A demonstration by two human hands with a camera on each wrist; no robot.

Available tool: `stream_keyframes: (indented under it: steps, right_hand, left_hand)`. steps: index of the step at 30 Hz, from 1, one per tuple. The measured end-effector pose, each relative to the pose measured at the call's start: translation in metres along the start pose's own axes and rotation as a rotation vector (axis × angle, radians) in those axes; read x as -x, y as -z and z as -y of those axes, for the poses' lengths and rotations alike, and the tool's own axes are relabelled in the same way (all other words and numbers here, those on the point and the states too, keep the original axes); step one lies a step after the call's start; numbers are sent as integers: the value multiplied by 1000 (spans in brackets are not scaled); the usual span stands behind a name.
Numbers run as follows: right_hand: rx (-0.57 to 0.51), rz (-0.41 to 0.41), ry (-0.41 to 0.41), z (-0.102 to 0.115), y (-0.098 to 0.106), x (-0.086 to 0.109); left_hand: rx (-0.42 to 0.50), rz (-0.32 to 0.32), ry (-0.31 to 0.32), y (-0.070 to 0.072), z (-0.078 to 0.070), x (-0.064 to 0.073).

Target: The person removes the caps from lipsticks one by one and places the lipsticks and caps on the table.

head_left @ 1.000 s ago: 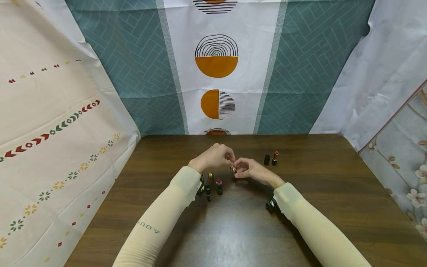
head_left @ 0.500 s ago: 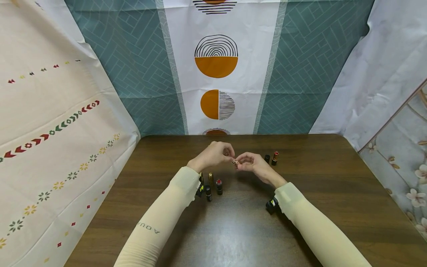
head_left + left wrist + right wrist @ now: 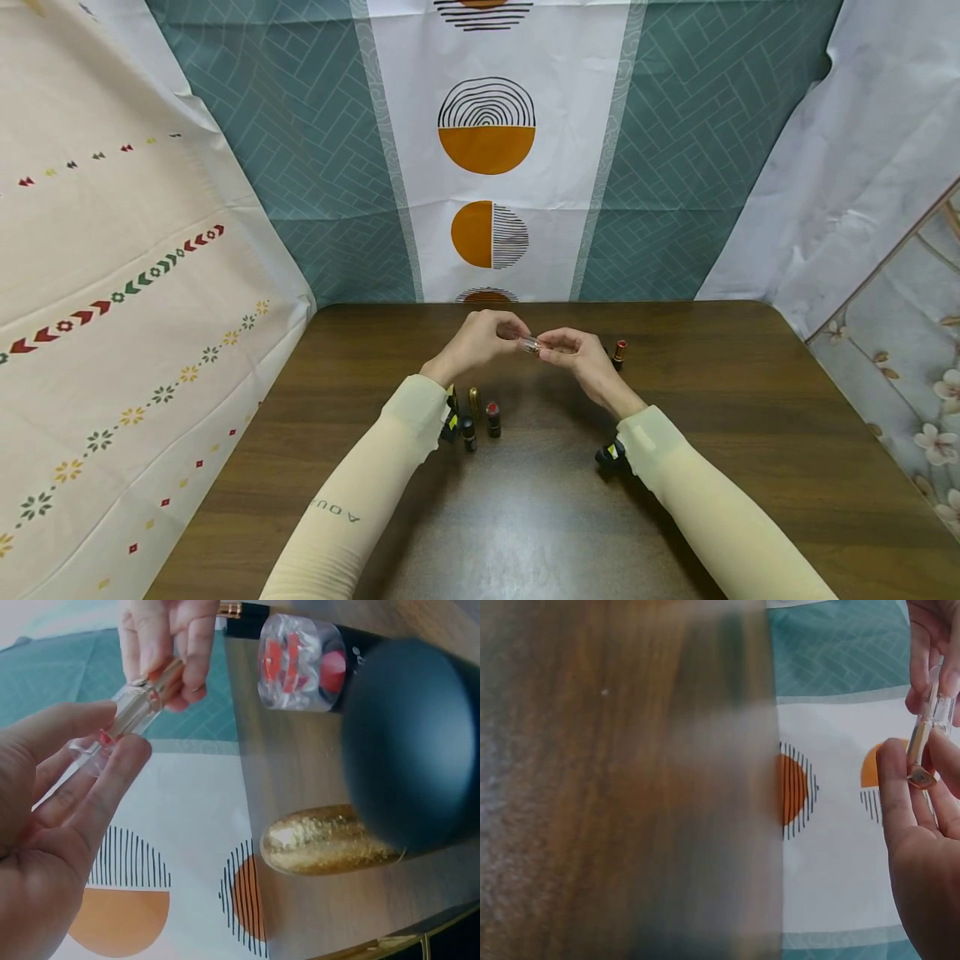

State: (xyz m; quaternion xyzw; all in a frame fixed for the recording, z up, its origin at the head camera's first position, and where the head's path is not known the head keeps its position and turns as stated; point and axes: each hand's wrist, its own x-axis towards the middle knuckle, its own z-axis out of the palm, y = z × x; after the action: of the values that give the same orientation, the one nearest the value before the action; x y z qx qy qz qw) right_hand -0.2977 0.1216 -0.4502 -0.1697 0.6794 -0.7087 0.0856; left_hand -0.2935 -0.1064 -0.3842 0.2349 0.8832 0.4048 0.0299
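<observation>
Both hands hold one lipstick (image 3: pixel 532 345) above the table. It has a rose-gold tube and a clear cap, with a bit of red showing inside in the left wrist view. My left hand (image 3: pixel 482 340) pinches the clear cap end (image 3: pixel 94 754) between thumb and fingers. From the other side, my right hand (image 3: pixel 583 362) grips the gold base (image 3: pixel 921 777) with its fingertips. The cap covers part of the gold tube. In the right wrist view the lipstick stands tilted, its base lowest.
Near my left wrist stand a gold tube (image 3: pixel 475 403), a black tube (image 3: pixel 468 434) and a dark lipstick with a clear, red-flecked top (image 3: pixel 492 420). Beyond my right hand is a red-and-gold lipstick (image 3: pixel 618 354). A patterned cloth (image 3: pixel 487 233) hangs behind the table (image 3: pixel 720 400).
Both hands have risen and moved slightly away with the lipstick, which has swung from near upright to slanting sideways. My right hand now partly hides the black cap behind it.
</observation>
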Motion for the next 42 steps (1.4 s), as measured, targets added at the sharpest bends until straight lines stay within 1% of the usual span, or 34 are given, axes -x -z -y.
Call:
stream_keyframes:
  steps: [3,9,13,15,24,32,38,42]
  right_hand:
    - [-17,-20,25,3,0,-1]
    - [-108,-65,43,12,1,-4]
    - [-151,-93,69,18,2,-6]
    - [-153,-98,82,19,2,-6]
    - [-152,-115,116,24,3,-7]
    - [-160,-125,124,27,4,-8]
    - [-167,-132,116,29,5,-9]
    - [-157,-149,127,28,9,-8]
  left_hand:
    - [22,-33,-7,0,-1,-1]
    - [73,-109,-8,0,-4,-3]
    - [113,-145,-23,0,-4,-5]
    - [123,-157,-32,0,-3,-6]
    - [168,-172,-50,3,-5,-5]
    - [162,-174,-70,4,-6,-7]
    - [161,-173,-72,5,-6,-8]
    - [182,-186,-51,9,-6,-7]
